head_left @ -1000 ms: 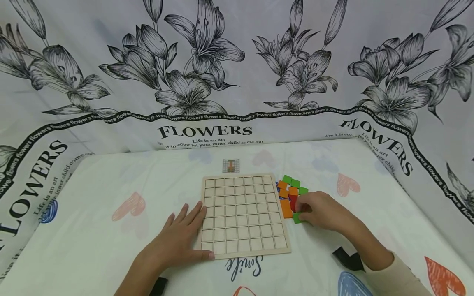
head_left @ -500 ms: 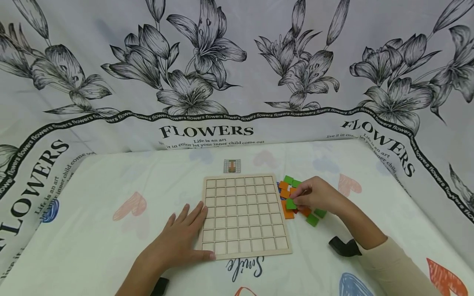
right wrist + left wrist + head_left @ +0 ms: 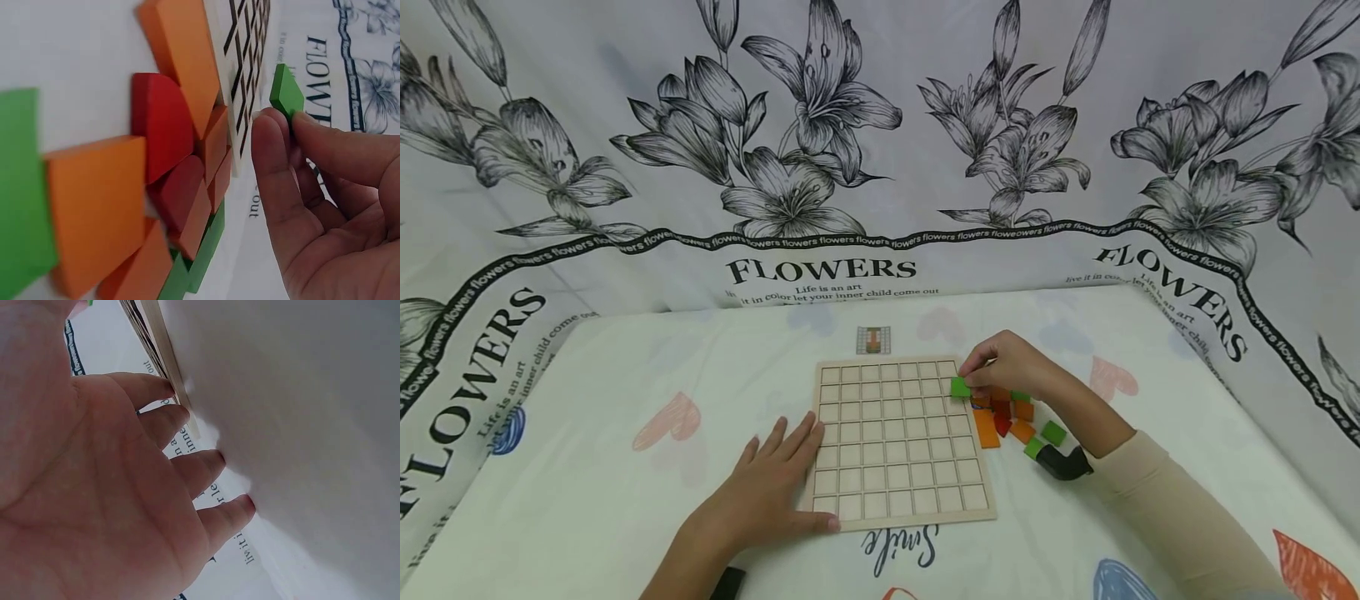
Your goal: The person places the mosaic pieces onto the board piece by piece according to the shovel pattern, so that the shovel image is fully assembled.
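Observation:
My right hand [image 3: 1011, 365] pinches a green square tile [image 3: 287, 90] between thumb and finger. In the head view that tile overlaps the upper right corner of a wooden grid board [image 3: 895, 442], whose cells show bare wood. With fingers spread, my left hand [image 3: 767, 487] rests along the board's left edge, its thumb at the near left corner. Right of the board lies a loose pile of tiles: orange squares [image 3: 97, 209], rounded red pieces [image 3: 165, 125] and several green tiles [image 3: 1053, 432]. Part of the pile is hidden under my right hand.
A small printed card with a grid picture [image 3: 873, 339] lies beyond the board's far edge. The table wears a white cloth [image 3: 572, 433] with printed hearts. Behind it hangs a flower-printed curtain [image 3: 850, 192]. A black band [image 3: 1063, 463] shows by my right wrist.
My right hand has picked a green tile out of the pile and carried it up and left to the board's upper right corner. Several tiles in the pile have shifted. The left hand stays put.

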### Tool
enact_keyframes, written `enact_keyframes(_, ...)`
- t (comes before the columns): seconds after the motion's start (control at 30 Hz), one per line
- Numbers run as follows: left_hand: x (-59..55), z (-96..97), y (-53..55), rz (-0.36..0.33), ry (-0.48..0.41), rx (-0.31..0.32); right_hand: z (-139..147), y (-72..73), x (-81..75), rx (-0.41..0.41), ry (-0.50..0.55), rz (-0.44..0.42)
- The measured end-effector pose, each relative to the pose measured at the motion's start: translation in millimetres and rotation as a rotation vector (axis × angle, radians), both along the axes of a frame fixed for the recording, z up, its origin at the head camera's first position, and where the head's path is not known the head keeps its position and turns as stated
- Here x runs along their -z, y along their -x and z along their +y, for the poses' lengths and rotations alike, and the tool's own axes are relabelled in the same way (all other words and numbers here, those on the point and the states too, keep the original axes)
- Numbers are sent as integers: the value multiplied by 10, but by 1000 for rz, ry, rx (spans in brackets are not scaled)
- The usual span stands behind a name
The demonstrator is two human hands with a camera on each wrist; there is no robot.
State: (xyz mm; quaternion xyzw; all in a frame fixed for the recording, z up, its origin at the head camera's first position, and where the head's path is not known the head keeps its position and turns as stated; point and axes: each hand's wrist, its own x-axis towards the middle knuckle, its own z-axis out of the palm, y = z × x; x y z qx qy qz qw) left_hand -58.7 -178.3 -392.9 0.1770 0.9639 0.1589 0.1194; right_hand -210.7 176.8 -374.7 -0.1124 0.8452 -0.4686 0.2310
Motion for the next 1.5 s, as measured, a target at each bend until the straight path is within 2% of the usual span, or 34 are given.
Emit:
enact_keyframes(0.1,1,-7,-11,5,-1,0,-93,70,-11,0,-30,16)
enact_keyframes(0.33,-4,-13,-17,18,-3,7,-253,190,-11,-9,-33,-17)
enact_keyframes(0.67,6,-4,-1,19,-6,10,-493,270,-40,-13,-3,-40)
enact_keyframes(0.93,11,10,2,3,2,-2,-659,356,-4,-16,-36,-40)
enact_keyframes(1.23,0,14,0,1,0,-4,-804,400,21,-15,-80,-28)
enact_keyframes(1.5,2,8,3,1,4,-4,-926,382,-11,-68,-78,1)
